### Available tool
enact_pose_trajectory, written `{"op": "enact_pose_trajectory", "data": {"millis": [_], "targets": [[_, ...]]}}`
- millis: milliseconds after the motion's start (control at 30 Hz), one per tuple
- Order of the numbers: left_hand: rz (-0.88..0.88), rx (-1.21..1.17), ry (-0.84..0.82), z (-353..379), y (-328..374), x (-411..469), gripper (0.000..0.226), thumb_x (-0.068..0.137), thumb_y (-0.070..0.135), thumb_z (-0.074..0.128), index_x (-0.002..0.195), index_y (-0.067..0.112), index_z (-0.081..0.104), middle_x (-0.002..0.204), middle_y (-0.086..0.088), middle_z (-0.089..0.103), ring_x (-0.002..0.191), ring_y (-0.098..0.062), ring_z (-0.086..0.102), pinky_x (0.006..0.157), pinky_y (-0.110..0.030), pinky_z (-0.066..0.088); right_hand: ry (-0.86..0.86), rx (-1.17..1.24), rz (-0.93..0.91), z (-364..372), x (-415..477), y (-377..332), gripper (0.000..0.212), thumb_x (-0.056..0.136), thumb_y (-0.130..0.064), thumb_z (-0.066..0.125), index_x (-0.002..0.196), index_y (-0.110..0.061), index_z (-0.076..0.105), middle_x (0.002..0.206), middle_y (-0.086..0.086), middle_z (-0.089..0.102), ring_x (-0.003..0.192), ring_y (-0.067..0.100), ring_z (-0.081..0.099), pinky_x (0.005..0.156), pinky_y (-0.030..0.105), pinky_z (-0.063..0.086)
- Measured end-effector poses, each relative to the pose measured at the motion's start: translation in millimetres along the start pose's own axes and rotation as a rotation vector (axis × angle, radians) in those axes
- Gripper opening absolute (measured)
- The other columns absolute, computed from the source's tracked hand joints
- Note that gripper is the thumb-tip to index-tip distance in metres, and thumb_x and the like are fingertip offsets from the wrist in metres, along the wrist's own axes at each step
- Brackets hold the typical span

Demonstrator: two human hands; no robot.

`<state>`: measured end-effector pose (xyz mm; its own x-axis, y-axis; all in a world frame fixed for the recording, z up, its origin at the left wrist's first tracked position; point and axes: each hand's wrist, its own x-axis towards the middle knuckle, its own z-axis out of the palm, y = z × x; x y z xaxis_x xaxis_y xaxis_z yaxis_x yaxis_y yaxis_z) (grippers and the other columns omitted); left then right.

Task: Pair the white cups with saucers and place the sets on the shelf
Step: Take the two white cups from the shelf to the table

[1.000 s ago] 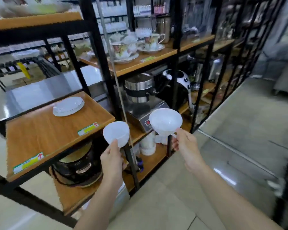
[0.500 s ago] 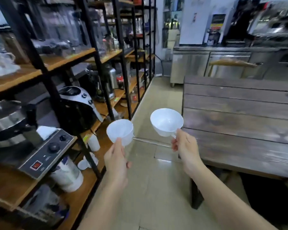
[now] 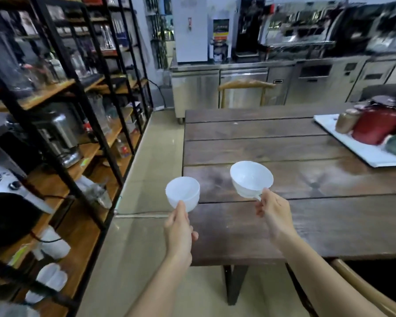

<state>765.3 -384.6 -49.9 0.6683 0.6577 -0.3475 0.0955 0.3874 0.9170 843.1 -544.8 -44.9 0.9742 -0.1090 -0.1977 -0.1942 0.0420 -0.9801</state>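
Note:
I hold two empty white cups in front of me. My left hand [image 3: 178, 232] grips one white cup [image 3: 182, 193] from below, over the floor beside the table's near left corner. My right hand [image 3: 273, 213] pinches the handle of the other white cup [image 3: 251, 178], which hangs above the dark wooden table [image 3: 284, 145]. The black-framed shelf [image 3: 78, 161] with wooden boards runs along the left. No saucer shows in this view.
A white tray [image 3: 361, 152] with a red pot and jars lies at the table's far right. Appliances and white mugs crowd the shelf boards. A steel counter [image 3: 238, 85] and a chair stand behind the table. A tiled aisle [image 3: 142, 179] separates shelf and table.
My view has swung right, away from the shelf board with the saucer toward the wooden table. Both hands still hold their cups in front of me.

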Motion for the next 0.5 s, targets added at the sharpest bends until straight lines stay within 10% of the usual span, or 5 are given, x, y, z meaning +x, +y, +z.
{"op": "enact_pose_trajectory", "data": {"millis": [500], "targets": [[-0.221,0.218,-0.15,105.4,-42.2,115.2,0.038,0.097,0.03,0.047,0.07,0.005,0.056,0.052,-0.003,0.043,0.033,-0.006,0.046,0.068,-0.036,0.052,0.105,-0.058,0.174,-3.3,142.6,30.6,0.034,0.089,-0.005,0.037,0.056,-0.007,0.042,0.066,0.015,0.052,0.061,0.025,0.051,0.06,0.034,0.043]]}}
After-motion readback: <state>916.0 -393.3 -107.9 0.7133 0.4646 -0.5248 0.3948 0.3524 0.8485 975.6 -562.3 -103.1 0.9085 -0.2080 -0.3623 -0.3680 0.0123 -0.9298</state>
